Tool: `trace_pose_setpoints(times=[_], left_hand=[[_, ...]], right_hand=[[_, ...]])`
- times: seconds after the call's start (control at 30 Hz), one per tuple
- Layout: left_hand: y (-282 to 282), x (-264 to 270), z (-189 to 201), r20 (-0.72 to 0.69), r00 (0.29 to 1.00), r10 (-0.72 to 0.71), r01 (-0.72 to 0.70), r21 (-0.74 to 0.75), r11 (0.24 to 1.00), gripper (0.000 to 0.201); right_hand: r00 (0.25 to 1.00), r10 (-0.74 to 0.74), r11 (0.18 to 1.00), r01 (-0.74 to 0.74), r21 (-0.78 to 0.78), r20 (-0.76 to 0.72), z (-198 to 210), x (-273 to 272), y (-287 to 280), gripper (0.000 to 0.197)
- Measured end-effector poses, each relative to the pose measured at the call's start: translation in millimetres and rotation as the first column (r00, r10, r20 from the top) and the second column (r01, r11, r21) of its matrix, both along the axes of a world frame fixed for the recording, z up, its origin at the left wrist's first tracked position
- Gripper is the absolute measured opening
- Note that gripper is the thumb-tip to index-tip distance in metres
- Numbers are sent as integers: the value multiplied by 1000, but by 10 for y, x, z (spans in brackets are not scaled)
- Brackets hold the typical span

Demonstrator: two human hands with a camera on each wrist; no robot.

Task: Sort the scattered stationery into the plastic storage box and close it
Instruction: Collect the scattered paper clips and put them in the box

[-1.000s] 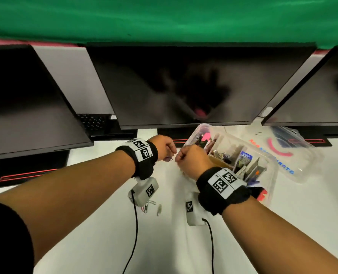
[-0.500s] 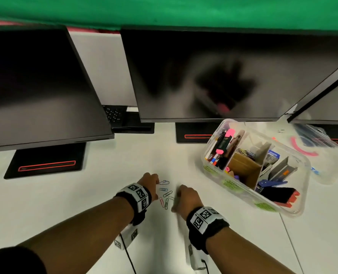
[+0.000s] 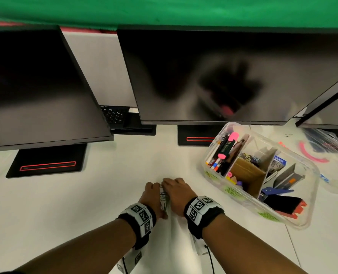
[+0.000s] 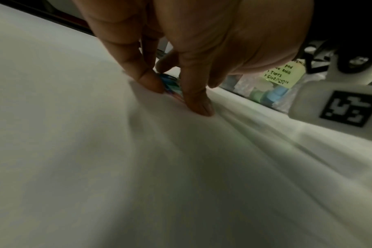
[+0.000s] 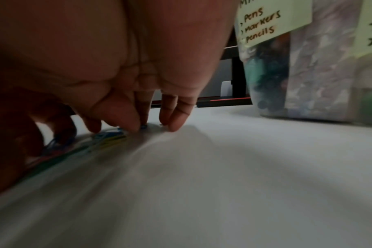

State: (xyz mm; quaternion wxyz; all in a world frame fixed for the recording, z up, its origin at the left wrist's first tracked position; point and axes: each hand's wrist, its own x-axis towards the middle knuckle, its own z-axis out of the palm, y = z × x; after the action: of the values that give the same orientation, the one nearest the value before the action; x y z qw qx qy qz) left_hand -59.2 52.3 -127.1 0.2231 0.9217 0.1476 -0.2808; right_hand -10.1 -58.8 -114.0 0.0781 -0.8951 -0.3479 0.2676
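Observation:
Several coloured paper clips (image 3: 164, 196) lie in a small heap on the white table, squeezed between my two hands. My left hand (image 3: 152, 194) stands on its fingertips (image 4: 151, 82) on the heap's left side, thumb down beside the clips (image 4: 170, 84). From the right, my right hand (image 3: 176, 191) presses straight fingers (image 5: 174, 124) onto the table against the clips (image 5: 108, 135). Neither hand has lifted a clip. The clear plastic storage box (image 3: 316, 186) stands open to the right, its cardboard-divided sections holding pens, markers, a stapler and other stationery. Its lid (image 3: 336, 175) lies beyond it.
Three dark monitors (image 3: 213, 76) line the back of the table on black stands (image 3: 45, 161), with a keyboard (image 3: 113, 114) behind them. Handwritten labels (image 5: 263, 21) are stuck on the box's near wall. Bare white table (image 3: 75, 204) stretches left of the hands.
Both hands came down from beside the box to the table. Since then they have drawn together, pushing the spread-out clips into one tight heap.

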Motion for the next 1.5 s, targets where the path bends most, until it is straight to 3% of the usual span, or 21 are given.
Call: trace_pose_setpoints(times=[0.17, 0.33, 0.43, 0.7, 0.8, 0.93, 1.03, 1.17, 1.3, 1.4, 1.5], left_hand=[[78, 22, -27, 66, 991, 119, -115, -56, 992, 74], [92, -7, -25, 89, 992, 86, -81, -50, 995, 15], [58, -20, 14, 72, 996, 54, -53, -13, 999, 4], [-12, 0, 77, 31, 999, 40, -40, 0, 999, 14], [-27, -38, 90, 70, 991, 118, -115, -41, 993, 3], [16, -60, 65, 60, 984, 166, -160, -85, 983, 15], [45, -55, 90, 35, 995, 96, -93, -69, 993, 10], [37, -63, 136, 7, 997, -71, 71, -10, 997, 26], [74, -73, 139, 9, 991, -131, 131, 0, 991, 16], [143, -27, 173, 28, 983, -183, 183, 6, 983, 20], [176, 38, 195, 97, 969, -227, 230, -17, 973, 27]], right_hand=[[995, 97, 995, -98, 19, 17, -190, -132, -113, 54], [997, -76, 985, 78, 151, -14, -215, -179, -140, 34], [986, -160, 967, 164, 196, -41, -223, -211, -110, 27], [976, -203, 979, 202, -22, -76, -164, -186, 57, 27], [980, -196, 978, 193, -79, -22, -171, -265, 87, 32], [966, -255, 963, 257, -84, 41, -211, -344, -10, 35], [947, -314, 947, 318, -52, 66, -226, -332, -122, 33], [946, -319, 948, 318, 17, 53, -201, -333, -207, 31], [948, -317, 948, 315, 43, 35, -94, -370, -259, 25], [902, -429, 897, 432, 95, -51, -20, -340, -340, 16], [755, -625, 741, 654, 154, -199, -12, -275, -466, 36]])
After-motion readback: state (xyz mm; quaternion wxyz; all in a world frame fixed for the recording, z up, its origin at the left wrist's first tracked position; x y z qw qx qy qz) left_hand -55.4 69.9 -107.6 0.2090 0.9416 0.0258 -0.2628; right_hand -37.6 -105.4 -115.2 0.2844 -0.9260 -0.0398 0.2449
